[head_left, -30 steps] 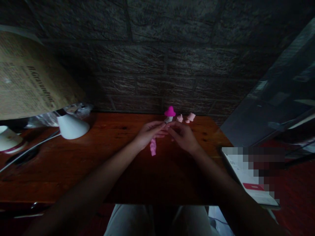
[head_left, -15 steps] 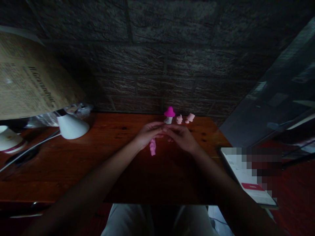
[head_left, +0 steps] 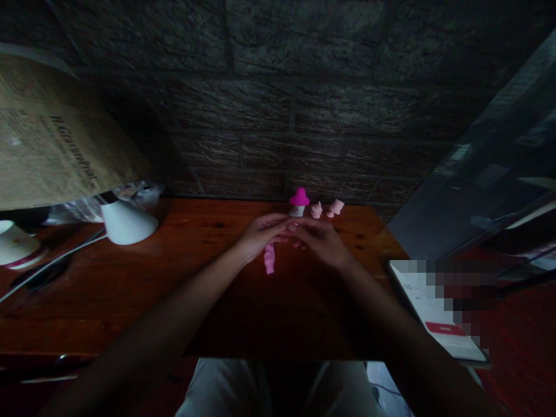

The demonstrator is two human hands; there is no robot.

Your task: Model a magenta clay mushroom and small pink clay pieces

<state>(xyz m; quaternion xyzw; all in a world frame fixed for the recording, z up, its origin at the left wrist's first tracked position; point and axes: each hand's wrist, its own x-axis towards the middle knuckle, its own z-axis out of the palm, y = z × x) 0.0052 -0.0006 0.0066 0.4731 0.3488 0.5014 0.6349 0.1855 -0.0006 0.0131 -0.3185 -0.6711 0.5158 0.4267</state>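
My left hand [head_left: 264, 234] and my right hand [head_left: 321, 237] meet fingertip to fingertip over the wooden table. The fingers of both are closed together in a pinch; whatever lies between them is hidden. Below my left hand lies a lumpy pink strip of modelling clay [head_left: 270, 260], its top end covered by the fingers. Just behind the hands stands a small mushroom figure [head_left: 299, 200] with a bright magenta cap and a whitish stem. To its right are a small pale pink clay figure [head_left: 317, 209] and another pale pink clay piece [head_left: 336, 207] with a blocky top.
A lamp with a paper-like printed shade [head_left: 52, 133] and white cone base [head_left: 128, 223] stands at left, its cord crossing the table [head_left: 130, 301]. A white cup [head_left: 17, 246] sits at the far left. A tablet-like screen [head_left: 443, 318] is at right. A stone-patterned wall [head_left: 260, 110] rises behind.
My fingertips have drawn slightly back from the mushroom, so its stem and the pale pink figure show more fully. Both hands stay together; the pink strip has hardly moved.
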